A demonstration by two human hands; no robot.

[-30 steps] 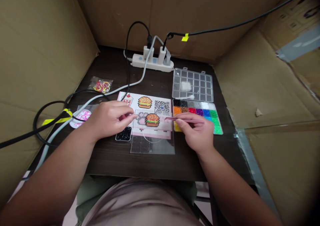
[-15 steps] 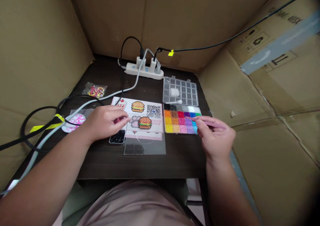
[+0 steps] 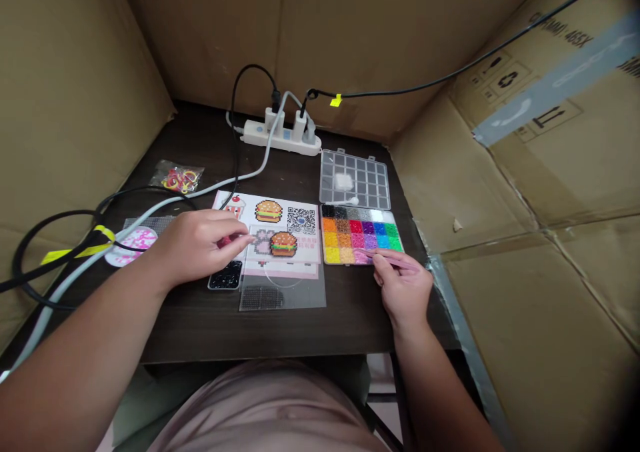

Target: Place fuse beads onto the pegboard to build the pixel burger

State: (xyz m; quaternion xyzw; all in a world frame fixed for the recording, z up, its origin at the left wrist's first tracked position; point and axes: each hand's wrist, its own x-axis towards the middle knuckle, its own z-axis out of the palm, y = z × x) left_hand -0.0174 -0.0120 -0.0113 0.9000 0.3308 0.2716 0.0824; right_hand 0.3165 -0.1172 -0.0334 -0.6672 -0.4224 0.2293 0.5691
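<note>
My right hand point(image 3: 403, 285) is closed round pink tweezers point(image 3: 400, 259), whose tips reach over the pink compartments of the bead box point(image 3: 331, 255). Small beads sorted by colour fill its compartments. My left hand point(image 3: 205, 242) has its fingers bent and its thumb and fingertips at the upper left edge of a clear pegboard point(image 3: 305, 295). The pegboard overlaps a printed pattern sheet point(image 3: 235, 197), and a burger design point(image 3: 284, 244) shows on it. Below my left hand sits a small tray of black beads point(image 3: 225, 277), partly covered by it.
The bead box's clear lid point(image 3: 370, 189) lies open behind it with a white piece inside. A power strip point(image 3: 280, 139) with cables stands at the back. Left are a bag of coloured rings point(image 3: 177, 177), a pink-white round piece point(image 3: 131, 247) and looped cables. Cardboard walls surround the table.
My right hand with the tweezers has moved left and nearer to me, from the purple compartments to the pink ones. My left hand stays at the pegboard. The view has shifted slightly.
</note>
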